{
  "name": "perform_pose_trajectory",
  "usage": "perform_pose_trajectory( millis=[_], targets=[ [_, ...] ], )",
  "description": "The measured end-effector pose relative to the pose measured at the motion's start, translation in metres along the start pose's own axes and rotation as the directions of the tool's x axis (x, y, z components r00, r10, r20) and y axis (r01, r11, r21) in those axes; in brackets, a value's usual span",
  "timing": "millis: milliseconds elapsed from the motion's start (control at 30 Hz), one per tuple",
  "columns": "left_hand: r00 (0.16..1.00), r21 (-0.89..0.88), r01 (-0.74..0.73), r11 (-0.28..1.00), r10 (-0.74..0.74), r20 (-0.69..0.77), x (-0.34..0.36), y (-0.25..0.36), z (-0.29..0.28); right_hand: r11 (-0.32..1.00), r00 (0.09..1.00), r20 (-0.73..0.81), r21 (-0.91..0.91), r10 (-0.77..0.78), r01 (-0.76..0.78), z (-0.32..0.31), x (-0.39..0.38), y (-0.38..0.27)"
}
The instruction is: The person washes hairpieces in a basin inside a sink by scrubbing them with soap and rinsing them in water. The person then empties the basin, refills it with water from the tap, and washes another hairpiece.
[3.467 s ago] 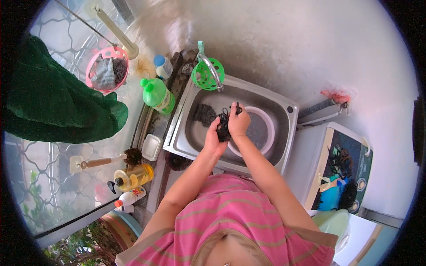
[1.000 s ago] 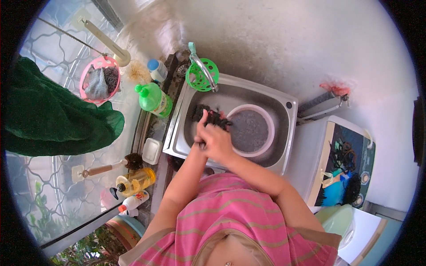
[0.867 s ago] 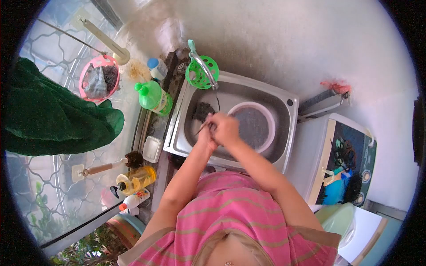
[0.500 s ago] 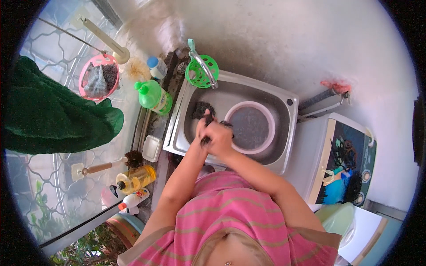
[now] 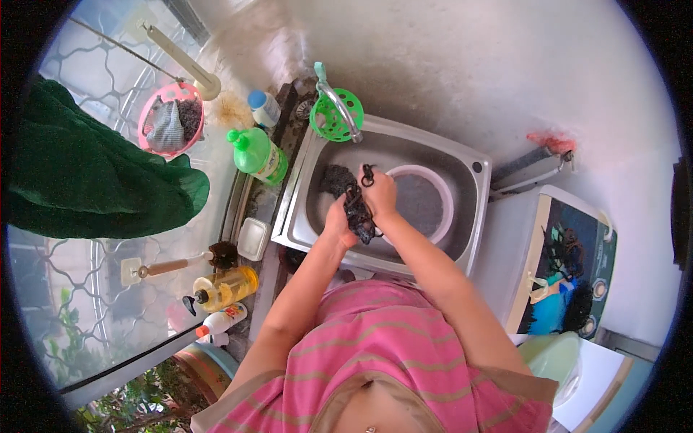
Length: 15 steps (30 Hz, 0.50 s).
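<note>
I judge the handling unfinished: the black bundle [image 5: 356, 213] is in the person's grasp over the sink [image 5: 417, 136], not set down. Left hand [image 5: 336, 224] grips it; right hand [image 5: 380, 195] is clasped around a black loop [image 5: 368, 175], and I cannot tell whether that joins the bundle. A dark lump [image 5: 336, 179] and pink tub [image 5: 447, 206] sit in the steel basin. Green bottle [image 5: 258, 154] stands left of the sink; washing machine [image 5: 497, 256] right; stained pale wall [image 5: 462, 65] behind.
</note>
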<state>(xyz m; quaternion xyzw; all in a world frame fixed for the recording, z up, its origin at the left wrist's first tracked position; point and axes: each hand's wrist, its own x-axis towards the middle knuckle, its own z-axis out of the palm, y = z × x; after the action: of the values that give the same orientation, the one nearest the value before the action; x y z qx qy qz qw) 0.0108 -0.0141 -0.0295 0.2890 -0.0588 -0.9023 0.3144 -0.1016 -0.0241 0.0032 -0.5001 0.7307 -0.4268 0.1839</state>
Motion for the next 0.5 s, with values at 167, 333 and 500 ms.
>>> perform_pose_trajectory(
  millis=[167,333,500],
  targets=[
    [0.826,0.031,-0.516,0.856,0.488,0.283,0.023,0.005,-0.112,0.923,0.942,0.051,0.226,-0.330,0.311,0.009,-0.071,-0.055],
    [0.959,-0.008,-0.051,0.999,0.047,-0.280,-0.006,-0.004,0.019,0.992,0.983,0.169,0.090,0.069,-0.086,0.008,-0.018,-0.002],
    [0.953,-0.044,-0.040,0.998,0.025,-0.302,-0.007,-0.001,0.041,0.991,1.000,-0.007,0.131,-0.029,0.030,0.004,-0.035,-0.007]
  ],
)
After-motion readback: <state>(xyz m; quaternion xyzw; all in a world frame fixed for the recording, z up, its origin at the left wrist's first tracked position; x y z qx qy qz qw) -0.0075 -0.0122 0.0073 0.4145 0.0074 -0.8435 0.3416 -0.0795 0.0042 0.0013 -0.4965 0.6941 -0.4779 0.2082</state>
